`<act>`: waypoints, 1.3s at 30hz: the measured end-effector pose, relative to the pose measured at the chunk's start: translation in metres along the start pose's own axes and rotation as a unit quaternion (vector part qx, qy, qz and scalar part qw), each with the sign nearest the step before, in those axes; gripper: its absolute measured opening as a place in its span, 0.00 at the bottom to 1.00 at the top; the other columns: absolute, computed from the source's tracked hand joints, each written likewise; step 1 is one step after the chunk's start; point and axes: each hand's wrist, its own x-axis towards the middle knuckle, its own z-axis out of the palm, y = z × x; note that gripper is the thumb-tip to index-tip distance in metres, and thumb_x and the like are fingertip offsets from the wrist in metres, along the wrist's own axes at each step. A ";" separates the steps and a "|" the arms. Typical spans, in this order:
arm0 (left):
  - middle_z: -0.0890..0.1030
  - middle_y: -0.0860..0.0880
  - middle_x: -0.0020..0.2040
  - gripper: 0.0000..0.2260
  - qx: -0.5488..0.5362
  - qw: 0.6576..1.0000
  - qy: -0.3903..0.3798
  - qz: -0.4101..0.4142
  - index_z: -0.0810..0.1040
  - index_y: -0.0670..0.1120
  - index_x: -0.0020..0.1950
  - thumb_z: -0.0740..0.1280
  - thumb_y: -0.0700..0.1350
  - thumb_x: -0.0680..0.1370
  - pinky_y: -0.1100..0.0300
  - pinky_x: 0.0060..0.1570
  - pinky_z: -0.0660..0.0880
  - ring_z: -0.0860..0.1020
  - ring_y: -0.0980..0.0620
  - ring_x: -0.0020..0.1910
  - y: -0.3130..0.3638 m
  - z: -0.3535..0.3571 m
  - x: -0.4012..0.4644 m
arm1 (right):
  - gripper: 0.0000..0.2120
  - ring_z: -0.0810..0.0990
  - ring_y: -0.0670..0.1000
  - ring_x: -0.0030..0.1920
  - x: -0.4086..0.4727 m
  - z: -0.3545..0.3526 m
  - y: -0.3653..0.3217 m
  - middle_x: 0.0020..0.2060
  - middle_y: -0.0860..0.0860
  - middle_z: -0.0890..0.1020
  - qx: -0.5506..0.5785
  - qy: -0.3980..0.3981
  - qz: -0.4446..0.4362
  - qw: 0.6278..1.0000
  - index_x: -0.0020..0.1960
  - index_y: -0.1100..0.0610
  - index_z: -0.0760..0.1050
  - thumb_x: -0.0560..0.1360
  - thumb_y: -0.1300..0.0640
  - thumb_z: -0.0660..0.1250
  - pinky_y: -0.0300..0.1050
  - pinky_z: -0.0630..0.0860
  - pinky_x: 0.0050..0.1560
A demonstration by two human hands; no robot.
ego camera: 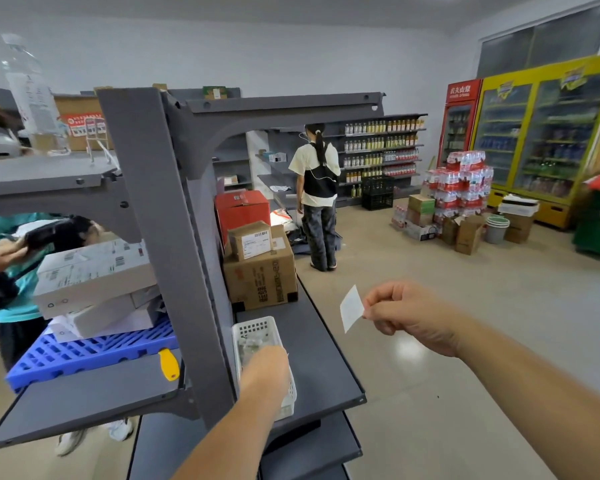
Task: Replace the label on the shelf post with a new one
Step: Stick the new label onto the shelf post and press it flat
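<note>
Right hand [407, 311] pinches the label [351, 308] by its right edge, long axis near-vertical, well right of the shelf post [174, 237]; left hand [265, 370] sits nearer, in the white basket [257, 329], its grip probably closed, can't tell.
</note>
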 end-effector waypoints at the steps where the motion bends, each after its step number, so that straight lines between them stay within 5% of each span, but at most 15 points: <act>1: 0.82 0.45 0.49 0.14 0.005 1.000 -0.006 -0.002 0.78 0.39 0.67 0.63 0.37 0.83 0.54 0.50 0.76 0.81 0.46 0.54 0.000 0.002 0.005 | 0.10 0.69 0.47 0.27 0.000 -0.003 0.002 0.26 0.53 0.73 -0.001 0.006 0.005 1.000 0.37 0.59 0.80 0.75 0.69 0.70 0.39 0.66 0.33; 4: 0.78 0.47 0.39 0.12 0.050 0.999 -0.020 -0.004 0.81 0.40 0.63 0.65 0.37 0.81 0.57 0.42 0.72 0.82 0.46 0.49 0.001 0.005 0.008 | 0.11 0.69 0.47 0.27 0.001 -0.007 0.005 0.26 0.53 0.73 -0.006 0.012 0.011 1.000 0.38 0.60 0.79 0.76 0.70 0.68 0.40 0.66 0.34; 6: 0.82 0.46 0.44 0.11 0.062 0.998 -0.027 -0.002 0.80 0.38 0.61 0.65 0.37 0.81 0.57 0.42 0.73 0.84 0.45 0.51 0.001 0.003 0.008 | 0.06 0.69 0.48 0.27 0.002 -0.007 0.006 0.26 0.53 0.73 -0.011 0.007 0.013 1.000 0.38 0.59 0.80 0.73 0.64 0.71 0.41 0.65 0.34; 9: 0.82 0.46 0.44 0.02 0.075 0.996 -0.037 -0.006 0.77 0.38 0.47 0.66 0.35 0.79 0.58 0.47 0.77 0.81 0.50 0.42 0.001 -0.001 0.012 | 0.03 0.69 0.49 0.29 0.004 -0.004 0.007 0.26 0.53 0.73 -0.030 0.009 0.018 0.999 0.37 0.56 0.81 0.69 0.59 0.71 0.48 0.60 0.37; 11: 0.76 0.47 0.37 0.07 0.054 0.998 -0.020 -0.002 0.74 0.40 0.41 0.66 0.35 0.79 0.58 0.45 0.76 0.76 0.51 0.35 0.000 -0.002 0.012 | 0.02 0.69 0.49 0.29 0.005 -0.003 0.008 0.27 0.53 0.74 -0.032 0.011 0.018 0.999 0.37 0.55 0.81 0.68 0.58 0.71 0.50 0.59 0.38; 16: 0.84 0.43 0.51 0.08 -0.026 0.997 0.045 0.048 0.80 0.42 0.55 0.63 0.41 0.81 0.54 0.44 0.77 0.83 0.42 0.50 0.009 -0.010 -0.002 | 0.03 0.69 0.49 0.30 0.010 0.005 0.007 0.27 0.53 0.74 -0.040 0.012 0.018 0.999 0.37 0.55 0.82 0.66 0.55 0.72 0.50 0.60 0.38; 21: 0.81 0.51 0.39 0.04 -0.110 0.979 0.112 0.131 0.74 0.49 0.49 0.61 0.46 0.82 0.55 0.34 0.76 0.78 0.52 0.35 0.024 -0.041 -0.034 | 0.05 0.68 0.49 0.29 0.020 0.023 0.004 0.27 0.53 0.73 -0.034 0.013 0.014 0.999 0.36 0.54 0.81 0.70 0.59 0.70 0.48 0.63 0.38; 25: 0.78 0.53 0.38 0.02 -0.132 0.950 0.200 0.200 0.74 0.51 0.49 0.62 0.46 0.81 0.54 0.36 0.78 0.76 0.52 0.35 0.022 -0.075 -0.064 | 0.10 0.68 0.48 0.28 0.034 0.042 -0.002 0.25 0.50 0.72 -0.044 0.026 -0.001 0.999 0.37 0.58 0.80 0.76 0.66 0.68 0.45 0.65 0.37; 29: 0.74 0.57 0.40 0.04 -0.126 0.906 0.293 0.277 0.76 0.51 0.52 0.65 0.45 0.78 0.67 0.32 0.68 0.71 0.56 0.35 0.013 -0.092 -0.087 | 0.17 0.68 0.49 0.28 0.045 0.060 -0.009 0.25 0.49 0.72 -0.045 0.044 -0.019 0.998 0.30 0.53 0.78 0.76 0.65 0.69 0.42 0.66 0.34; 35: 0.80 0.52 0.57 0.15 -0.091 0.843 0.398 0.350 0.80 0.48 0.63 0.70 0.50 0.79 0.63 0.57 0.73 0.76 0.54 0.56 -0.007 -0.118 -0.095 | 0.08 0.69 0.48 0.29 0.056 0.091 -0.029 0.30 0.54 0.74 -0.039 0.020 -0.049 0.998 0.39 0.67 0.81 0.75 0.66 0.67 0.41 0.66 0.32; 39: 0.84 0.53 0.54 0.12 -0.067 0.835 0.420 0.349 0.83 0.48 0.59 0.70 0.51 0.79 0.61 0.57 0.75 0.78 0.53 0.54 -0.022 -0.134 -0.099 | 0.08 0.69 0.47 0.29 0.061 0.114 -0.045 0.31 0.55 0.75 -0.014 -0.005 -0.067 0.998 0.44 0.72 0.80 0.76 0.68 0.66 0.36 0.70 0.31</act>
